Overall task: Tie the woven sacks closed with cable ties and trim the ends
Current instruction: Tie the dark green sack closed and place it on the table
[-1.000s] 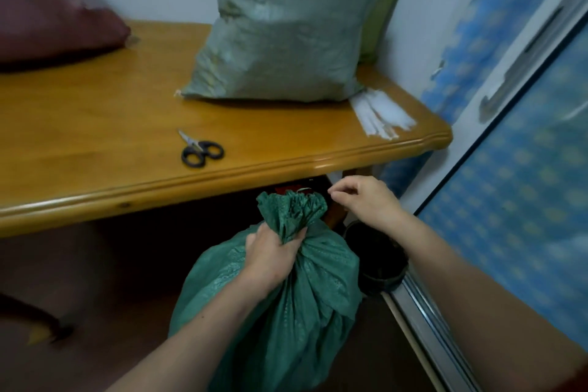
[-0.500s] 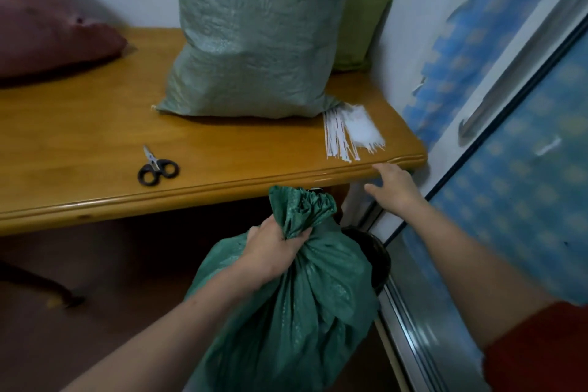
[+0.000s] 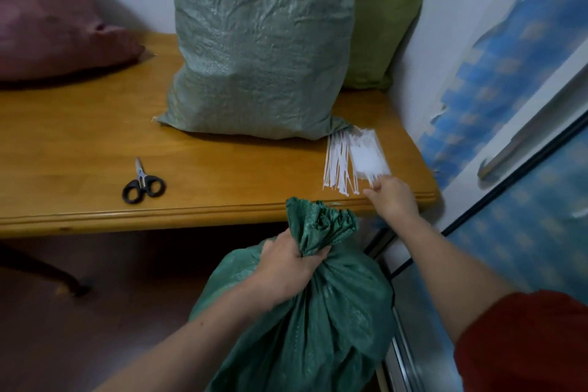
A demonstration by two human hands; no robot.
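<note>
Green sack (image 3: pixel 318 328), neck upright

left hand (image 3: pixel 286 267) is gripping the dark green sack's (image 3: pixel 318 334) gathered neck just below the table's (image 3: pixel 222 210) front edge. right hand (image 3: pixel 394 200) is touching white cable ties (image 3: pixel 337 162) lying at the table's right end. scissors (image 3: pixel 143 186) are lying further left.

Bare tabletop (image 3: pixel 222 175) beside scissors (image 3: pixel 143 183)
</note>
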